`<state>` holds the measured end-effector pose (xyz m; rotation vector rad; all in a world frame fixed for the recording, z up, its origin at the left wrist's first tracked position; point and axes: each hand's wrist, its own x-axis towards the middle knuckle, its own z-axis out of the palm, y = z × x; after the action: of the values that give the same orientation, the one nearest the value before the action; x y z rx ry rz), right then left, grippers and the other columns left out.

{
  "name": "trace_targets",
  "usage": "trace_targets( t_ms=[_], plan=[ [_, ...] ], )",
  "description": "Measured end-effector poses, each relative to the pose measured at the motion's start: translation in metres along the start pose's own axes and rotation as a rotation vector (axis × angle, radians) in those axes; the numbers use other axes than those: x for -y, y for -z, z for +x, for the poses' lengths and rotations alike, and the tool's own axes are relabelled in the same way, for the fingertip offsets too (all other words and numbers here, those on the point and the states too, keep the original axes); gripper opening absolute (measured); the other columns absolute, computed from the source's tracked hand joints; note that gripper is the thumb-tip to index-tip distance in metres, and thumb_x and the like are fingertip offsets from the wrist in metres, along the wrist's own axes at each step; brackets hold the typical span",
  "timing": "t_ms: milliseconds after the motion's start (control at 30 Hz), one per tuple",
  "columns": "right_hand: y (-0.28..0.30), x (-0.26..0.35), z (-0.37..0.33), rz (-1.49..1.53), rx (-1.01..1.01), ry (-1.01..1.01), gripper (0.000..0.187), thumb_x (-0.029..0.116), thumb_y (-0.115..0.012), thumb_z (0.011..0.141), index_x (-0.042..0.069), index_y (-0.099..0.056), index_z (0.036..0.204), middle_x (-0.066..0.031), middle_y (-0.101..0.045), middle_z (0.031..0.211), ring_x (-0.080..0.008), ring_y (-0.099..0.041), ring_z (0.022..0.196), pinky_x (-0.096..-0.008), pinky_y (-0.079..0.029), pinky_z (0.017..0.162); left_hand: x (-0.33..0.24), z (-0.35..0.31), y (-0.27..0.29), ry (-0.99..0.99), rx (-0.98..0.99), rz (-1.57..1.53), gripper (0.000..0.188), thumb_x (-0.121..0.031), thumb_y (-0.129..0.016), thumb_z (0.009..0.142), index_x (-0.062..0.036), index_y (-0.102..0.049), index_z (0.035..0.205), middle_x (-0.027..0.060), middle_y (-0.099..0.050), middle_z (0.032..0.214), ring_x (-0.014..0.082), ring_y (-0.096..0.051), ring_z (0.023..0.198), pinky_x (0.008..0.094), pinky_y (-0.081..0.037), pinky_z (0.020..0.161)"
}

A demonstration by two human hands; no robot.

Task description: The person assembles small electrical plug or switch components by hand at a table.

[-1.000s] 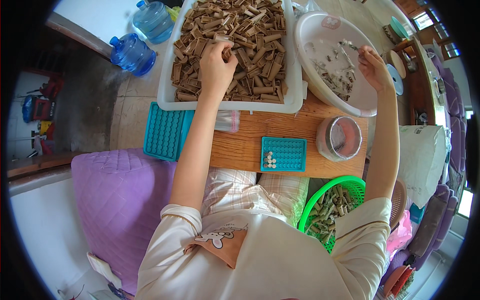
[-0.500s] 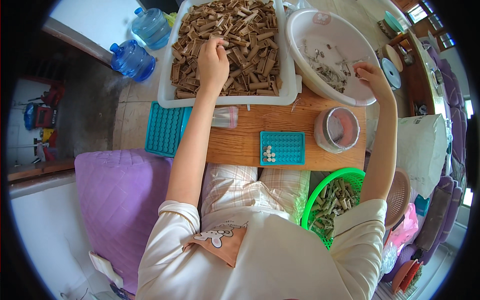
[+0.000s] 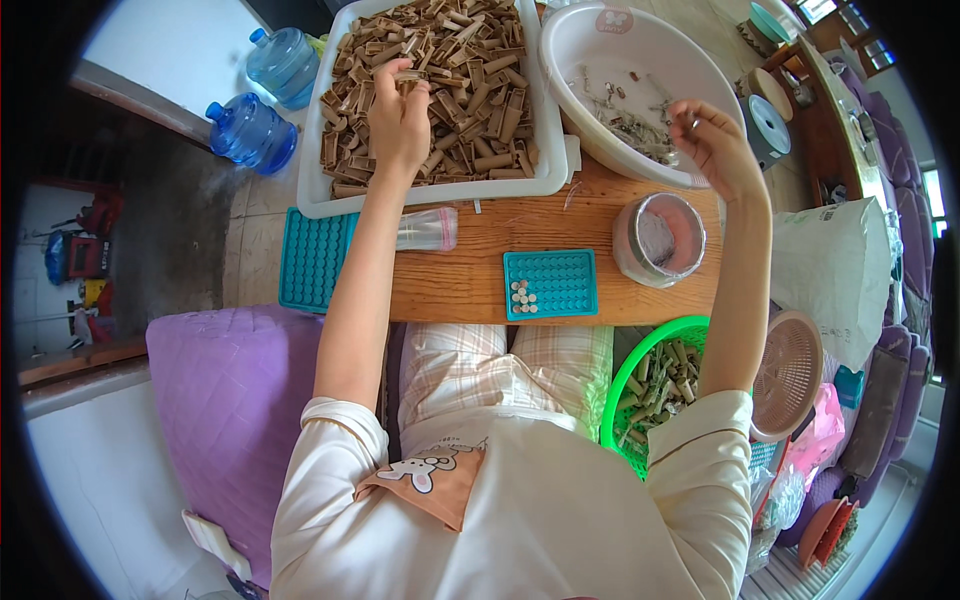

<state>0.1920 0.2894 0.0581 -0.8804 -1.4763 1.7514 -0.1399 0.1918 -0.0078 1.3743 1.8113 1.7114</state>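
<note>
My left hand [image 3: 402,125] is over a white plastic tray [image 3: 556,150] heaped with brown half-round tube pieces [image 3: 470,110]. Its thumb and forefinger are spread around a piece at the top of the heap; a firm grip on it does not show. My right hand [image 3: 718,148] is raised over the near right rim of a large white basin [image 3: 640,40]. Between its fingertips is a small dark piece, too small to name. Scraps of clear film and small brown bits [image 3: 630,130] lie in the basin.
On the wooden table [image 3: 450,290] are a teal mould tray [image 3: 565,285] with several small pale discs, a second teal tray [image 3: 312,260], clear plastic bags [image 3: 428,230] and a pink-lined round tub [image 3: 690,240]. A green basket [image 3: 615,400] of tubes stands by my right side.
The whole view has shifted slightly. My left thumb and forefinger have parted more over the brown pieces. My right hand has turned and lifted slightly at the basin's rim.
</note>
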Motion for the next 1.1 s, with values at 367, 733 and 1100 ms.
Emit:
trace_targets(
  t_ms=[367,733,1100],
  plan=[
    [-0.116,-0.012,-0.076,-0.729,-0.012,0.248,0.015,0.005,-0.054,0.081,-0.003,-0.054,0.094,-0.005,-0.057,0.084,-0.0083,-0.05,0.068,-0.0207,-0.042,0.062,-0.091,-0.114,-0.006,0.566,0.506,-1.45,0.03,-0.013,-0.038,0.087,-0.0019,-0.04,0.115,0.0097,-0.053,0.098,0.0178,-0.054,0.088,0.0304,-0.046,0.079],
    [-0.187,-0.05,-0.129,-0.157,-0.208,0.257,0.013,-0.001,-0.057,0.079,-0.001,-0.051,0.09,-0.0051,-0.057,0.077,-0.0085,-0.054,0.064,-0.0197,-0.043,0.054,-0.104,-0.173,0.024,0.296,0.354,-0.885,0.027,-0.004,-0.044,0.084,-0.0011,-0.041,0.11,0.0086,-0.05,0.092,0.0125,-0.049,0.077,0.0238,-0.041,0.07],
    [-0.194,-0.05,-0.144,-0.505,-0.225,0.358,0.021,-0.001,-0.067,0.069,0.001,-0.057,0.086,-0.0063,-0.059,0.071,-0.0109,-0.056,0.056,-0.0206,-0.043,0.047,-0.103,-0.184,0.033,0.144,0.306,-0.386,0.016,-0.009,-0.066,0.074,-0.0024,-0.057,0.086,0.0053,-0.059,0.079,0.011,-0.056,0.068,0.0219,-0.045,0.058]
  ],
)
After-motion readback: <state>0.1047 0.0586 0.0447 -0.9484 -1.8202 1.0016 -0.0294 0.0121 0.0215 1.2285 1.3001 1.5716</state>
